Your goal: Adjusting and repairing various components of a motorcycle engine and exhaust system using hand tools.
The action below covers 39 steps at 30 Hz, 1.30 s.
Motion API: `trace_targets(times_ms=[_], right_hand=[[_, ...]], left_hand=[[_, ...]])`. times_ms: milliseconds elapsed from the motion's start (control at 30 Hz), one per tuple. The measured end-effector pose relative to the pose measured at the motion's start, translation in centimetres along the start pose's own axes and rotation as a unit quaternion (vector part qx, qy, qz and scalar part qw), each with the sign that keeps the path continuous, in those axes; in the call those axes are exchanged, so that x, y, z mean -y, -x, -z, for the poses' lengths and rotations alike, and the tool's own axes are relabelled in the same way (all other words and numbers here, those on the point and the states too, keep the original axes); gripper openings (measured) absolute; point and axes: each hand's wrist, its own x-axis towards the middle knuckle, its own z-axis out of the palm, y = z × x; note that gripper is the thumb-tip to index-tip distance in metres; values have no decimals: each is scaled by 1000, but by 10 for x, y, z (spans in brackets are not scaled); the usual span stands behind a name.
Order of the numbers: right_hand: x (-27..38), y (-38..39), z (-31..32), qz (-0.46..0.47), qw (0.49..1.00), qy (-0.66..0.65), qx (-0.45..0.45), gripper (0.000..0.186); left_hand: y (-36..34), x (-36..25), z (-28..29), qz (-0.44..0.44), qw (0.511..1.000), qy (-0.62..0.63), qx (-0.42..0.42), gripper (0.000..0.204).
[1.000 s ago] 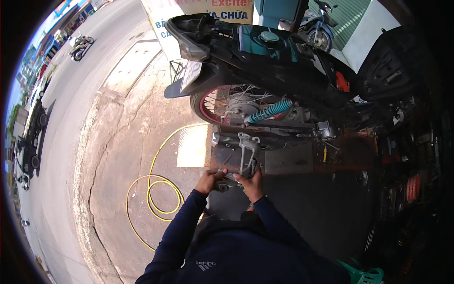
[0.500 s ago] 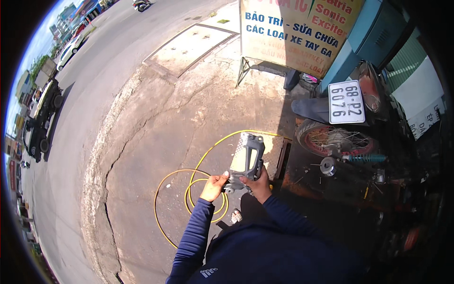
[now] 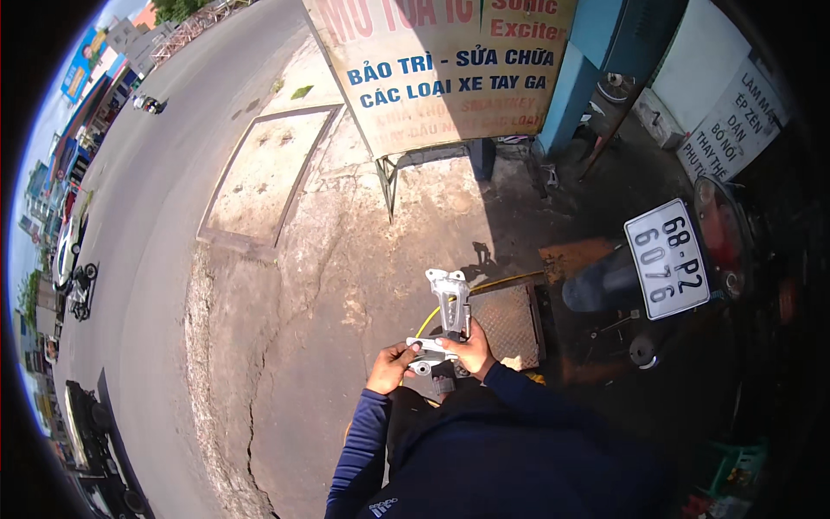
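Both of the person's hands are closed on one grey metal bracket, held up in front of the body over the ground. The left hand comes in from below, its dark blue sleeve rising nearly straight, and it pinches the near end of the bracket, thumb on top and fingers curled under. The right hand reaches in slantwise from the lower right, elbow out to the side, and grips the bracket near the foot of its upright part, the thumb pointing across toward the left hand. The two thumbs sit close together. From where I stand, the bracket's upright part sticks up beyond both hands, its wider end farthest from them. A yellow hose shows just past the left hand, on the ground behind the bracket. Near the right hand, on its right, lies a patterned metal plate, and farther out that way a round metal part. Well to the right of the right hand stands the back of a motorbike with its white number plate. Straight ahead of both hands, well apart from them, stands a big signboard.
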Motion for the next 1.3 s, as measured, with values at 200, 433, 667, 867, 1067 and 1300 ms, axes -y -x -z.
trace_targets(times_ms=[200, 433, 667, 867, 1067, 1300], right_hand=[[31, -132, -3, 41, 972, 172, -153, 42], [65, -285, 28, 36, 946, 78, -314, 48], [71, -404, 141, 136, 880, 56, -452, 46], [66, -538, 331, 106, 791, 120, -590, 29], [6, -577, 412, -2, 672, -339, -659, 22], [-77, -629, 381, -100, 526, -492, -686, 21]], left_hand=[[-147, -76, 58, -16, 987, -35, 157, 34], [-371, -189, 69, -12, 887, -247, 389, 30], [-562, -269, -25, -17, 763, -456, 457, 39], [-757, -241, -142, 125, 835, -366, 391, 31], [-1020, -144, -269, -3, 838, -391, 380, 25], [-1287, -42, -377, -220, 646, -614, 395, 25]])
